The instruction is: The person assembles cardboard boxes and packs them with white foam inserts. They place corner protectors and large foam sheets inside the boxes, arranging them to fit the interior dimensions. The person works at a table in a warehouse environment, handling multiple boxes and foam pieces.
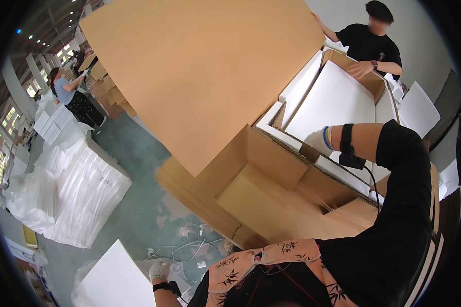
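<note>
My right hand (318, 140), in a white glove with a black strap on the forearm, reaches into a large open cardboard box (271, 189) and grips the near edge of a white foam panel (333, 102) lying in it. My left hand (159, 269), also gloved, hangs low with curled fingers next to a white foam board (112, 279) on the floor; whether it holds anything is unclear. A person in a black shirt (370, 46) stands at the box's far side, one hand on its rim, the other on a big upright cardboard sheet (200, 71).
Plastic-wrapped stacks of white foam (82, 194) stand at the left on the green floor. Loose strapping and scraps (189, 245) lie near the box. Flat cardboard sheets (189, 194) are piled under the box. Another person (69, 94) works by cartons far left. More foam panels (417, 110) lean at the right.
</note>
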`<state>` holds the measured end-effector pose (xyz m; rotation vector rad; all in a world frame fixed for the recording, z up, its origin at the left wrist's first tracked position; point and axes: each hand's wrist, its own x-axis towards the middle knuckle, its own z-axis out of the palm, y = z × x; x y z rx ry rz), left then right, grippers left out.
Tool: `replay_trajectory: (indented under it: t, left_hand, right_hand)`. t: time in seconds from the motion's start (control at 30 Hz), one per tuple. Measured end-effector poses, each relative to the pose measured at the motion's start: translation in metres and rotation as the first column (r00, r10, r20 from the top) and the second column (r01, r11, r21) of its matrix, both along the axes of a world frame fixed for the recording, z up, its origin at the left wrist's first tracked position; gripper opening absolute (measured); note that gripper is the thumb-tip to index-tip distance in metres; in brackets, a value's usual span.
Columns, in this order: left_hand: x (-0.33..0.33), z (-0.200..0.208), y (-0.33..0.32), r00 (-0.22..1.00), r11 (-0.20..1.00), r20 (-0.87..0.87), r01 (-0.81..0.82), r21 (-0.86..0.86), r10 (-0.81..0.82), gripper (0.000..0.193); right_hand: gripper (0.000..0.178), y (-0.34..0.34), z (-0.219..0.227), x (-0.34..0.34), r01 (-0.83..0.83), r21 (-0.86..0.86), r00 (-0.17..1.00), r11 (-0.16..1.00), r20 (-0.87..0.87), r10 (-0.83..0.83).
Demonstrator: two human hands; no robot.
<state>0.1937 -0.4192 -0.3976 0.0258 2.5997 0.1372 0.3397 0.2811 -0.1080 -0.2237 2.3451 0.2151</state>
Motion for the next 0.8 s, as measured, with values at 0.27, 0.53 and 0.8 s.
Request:
replay_trajectory:
  t: [0.27, 0.53, 0.8]
  left_hand:
    - [-0.003, -0.006, 0.01, 0.994, 0.996, 0.072, 0.082, -0.025, -0.08, 0.05]
    - [-0.001, -0.003, -0.02, 0.992, 0.916, -0.02, 0.107, -0.386, -0.124, 0.047]
    - [0.045, -0.111, -0.183, 0.899, 0.864, -0.249, 0.22, -0.452, -0.36, 0.052]
  right_hand:
    - [0.039, -0.01, -0.013, 0.031, 0.421, -0.206, 0.891, 0.883, -0.086, -0.445]
    - [0.059, -0.091, 0.127, 0.097, 0.218, -0.518, 0.545, 0.827, -0.639, -0.543]
    - [0.05, -0.255, 0.115, 0.209, -0.204, -0.642, 0.827, 0.739, -0.517, -0.221]
